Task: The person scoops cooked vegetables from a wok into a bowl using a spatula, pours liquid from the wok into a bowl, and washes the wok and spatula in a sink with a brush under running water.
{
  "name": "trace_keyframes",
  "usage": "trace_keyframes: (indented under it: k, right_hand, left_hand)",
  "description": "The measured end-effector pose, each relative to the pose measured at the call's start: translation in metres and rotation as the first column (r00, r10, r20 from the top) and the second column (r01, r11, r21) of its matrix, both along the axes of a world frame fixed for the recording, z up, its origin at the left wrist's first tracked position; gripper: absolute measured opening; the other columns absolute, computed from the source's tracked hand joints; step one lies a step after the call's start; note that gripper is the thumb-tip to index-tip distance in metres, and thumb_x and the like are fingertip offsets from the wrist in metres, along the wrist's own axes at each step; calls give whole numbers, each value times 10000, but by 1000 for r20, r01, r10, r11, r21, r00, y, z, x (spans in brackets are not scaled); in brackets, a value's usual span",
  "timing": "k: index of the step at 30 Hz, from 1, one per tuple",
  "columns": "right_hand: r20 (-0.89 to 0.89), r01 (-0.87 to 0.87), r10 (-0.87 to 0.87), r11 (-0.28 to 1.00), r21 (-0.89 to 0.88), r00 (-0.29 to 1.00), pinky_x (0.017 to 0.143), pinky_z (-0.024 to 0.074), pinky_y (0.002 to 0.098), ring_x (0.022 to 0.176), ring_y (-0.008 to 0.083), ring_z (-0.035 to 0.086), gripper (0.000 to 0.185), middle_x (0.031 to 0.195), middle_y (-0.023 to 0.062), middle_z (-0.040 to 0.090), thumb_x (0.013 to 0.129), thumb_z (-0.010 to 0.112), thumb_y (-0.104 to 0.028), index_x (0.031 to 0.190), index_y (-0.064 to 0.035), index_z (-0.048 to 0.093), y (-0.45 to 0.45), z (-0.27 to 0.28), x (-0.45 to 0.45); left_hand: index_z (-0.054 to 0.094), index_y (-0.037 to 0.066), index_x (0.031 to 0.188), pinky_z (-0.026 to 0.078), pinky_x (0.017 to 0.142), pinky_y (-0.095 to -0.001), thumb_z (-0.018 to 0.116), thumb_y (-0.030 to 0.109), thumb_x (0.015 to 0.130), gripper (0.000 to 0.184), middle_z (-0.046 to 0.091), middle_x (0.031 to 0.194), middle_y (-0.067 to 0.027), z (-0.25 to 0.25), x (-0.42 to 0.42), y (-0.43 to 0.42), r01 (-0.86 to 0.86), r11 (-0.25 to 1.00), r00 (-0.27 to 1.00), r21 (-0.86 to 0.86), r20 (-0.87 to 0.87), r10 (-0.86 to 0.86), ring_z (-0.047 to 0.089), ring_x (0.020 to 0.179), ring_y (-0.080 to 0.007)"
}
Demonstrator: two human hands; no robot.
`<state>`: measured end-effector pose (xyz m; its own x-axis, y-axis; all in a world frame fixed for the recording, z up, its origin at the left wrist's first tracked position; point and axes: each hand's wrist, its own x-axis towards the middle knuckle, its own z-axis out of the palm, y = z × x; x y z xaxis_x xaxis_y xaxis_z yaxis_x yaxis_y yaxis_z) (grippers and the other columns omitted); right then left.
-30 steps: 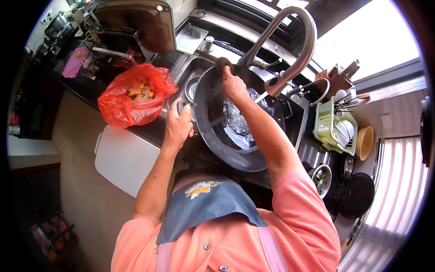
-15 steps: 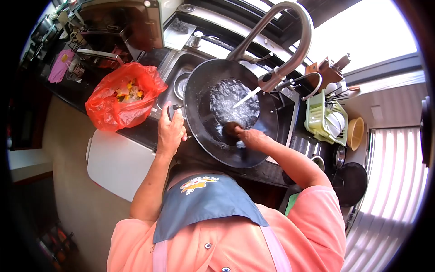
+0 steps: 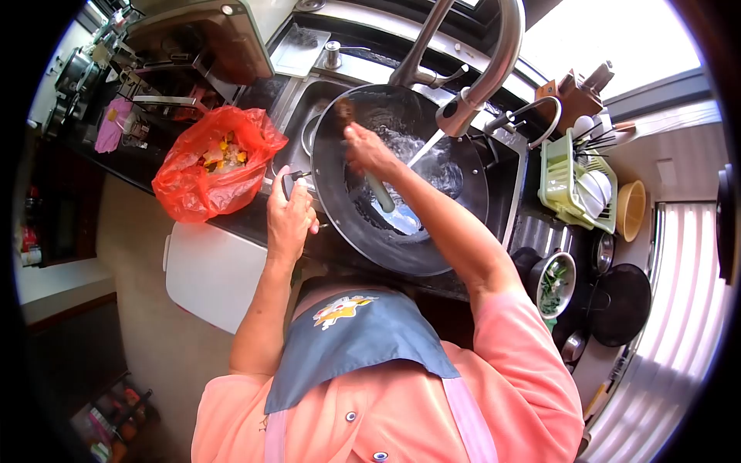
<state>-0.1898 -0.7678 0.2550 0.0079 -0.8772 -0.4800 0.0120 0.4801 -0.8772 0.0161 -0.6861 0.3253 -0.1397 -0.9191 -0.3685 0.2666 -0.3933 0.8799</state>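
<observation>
The grip of the left hand (image 3: 292, 220) is closed around the handle (image 3: 291, 186) of a large dark wok (image 3: 465, 210). The right hand (image 3: 370, 150) grips a brush (image 3: 344, 113) over the wok's inside; its brown head points toward the far left part of the rim, and its pale handle end sticks out below the fingers—the head is slightly blurred.

The wok lies tilted over the metal sink (image 3: 297, 104), with rippling water inside. A curved metal faucet (image 3: 458, 113) leans over it from the far side, its stream running into the wok.

To the left, on the dark surface (image 3: 255, 218), sits an open red plastic bag (image 3: 181, 185) with yellow and pale scraps in it. Beyond the sink's far left corner stands a soap dispenser (image 3: 332, 57).

To the right are a pale green dish rack (image 3: 554, 176) holding white dishes—with a wooden knife block (image 3: 575, 103) behind it—a tan bowl (image 3: 631, 211), and, nearer the person, a pot (image 3: 570, 270) with leafy greens inside.
</observation>
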Motion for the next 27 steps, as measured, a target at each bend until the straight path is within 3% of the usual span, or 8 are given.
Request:
trace_keyframes:
  k: [3,5,10,11,15,19,23,27]
  right_hand:
    - [-84,-389,383,918,-79,920,432,440,278,516,97,498,377,641,-12,483,1069,348,-405,1341,-181,483,39,58,1]
    - [-176,-601,585,798,-50,792,416,456,328,527,127,573,455,641,61,536,1070,360,-350,1497,-193,355,71,74,-6]
    - [-569,-855,737,507,110,364,622,507,467,749,329,690,429,860,162,680,1050,388,-314,1470,-225,391,157,61,-64]
    - [-620,-877,756,425,225,208,656,511,477,811,355,695,412,903,172,692,1042,396,-301,1445,-220,418,171,43,-85]
    - [-647,-593,758,483,644,-86,716,552,467,824,333,714,360,916,161,712,1022,405,-288,1356,-164,451,181,29,-144]
    - [-844,-514,536,729,451,19,731,550,498,846,402,697,370,915,225,701,1025,407,-312,1370,-182,431,145,-31,-180]
    - [-843,-458,340,880,129,417,777,517,550,863,472,662,412,932,275,682,1035,387,-300,1417,-147,405,74,-81,-119]
    - [-673,-468,306,881,-67,673,777,502,565,882,512,634,443,921,299,668,1046,355,-292,1451,-118,393,52,-44,-29]
  left_hand:
    - [280,26,1473,419,397,-248,527,207,1026,542,452,675,-10,2,-1,0,-1,1000,1000,11,-1,1,409,443,-66]
    - [278,27,1477,423,399,-247,531,210,1024,549,451,685,-9,4,-2,0,3,1000,1000,17,-12,-3,415,449,-66]
    - [279,33,1480,430,405,-243,535,210,1021,555,457,699,-8,5,-1,1,9,1000,999,8,-38,-9,427,459,-61]
    - [280,33,1479,430,405,-243,535,208,1021,553,456,695,-8,4,0,1,10,1000,999,5,-42,-10,428,459,-61]
    - [296,63,1468,409,416,-231,540,242,1029,534,438,720,0,5,-1,0,20,999,1000,27,1,-20,396,469,-46]
    - [313,67,1462,399,404,-231,538,238,1029,517,431,705,3,3,-2,-1,7,1000,1000,23,25,-7,383,458,-44]
    - [320,65,1458,393,397,-234,534,223,1028,506,427,696,5,6,-4,-1,-9,999,998,32,70,7,377,451,-46]
    - [324,61,1454,391,395,-231,534,212,1026,500,431,702,3,9,-6,0,-30,999,996,38,86,27,380,453,-47]
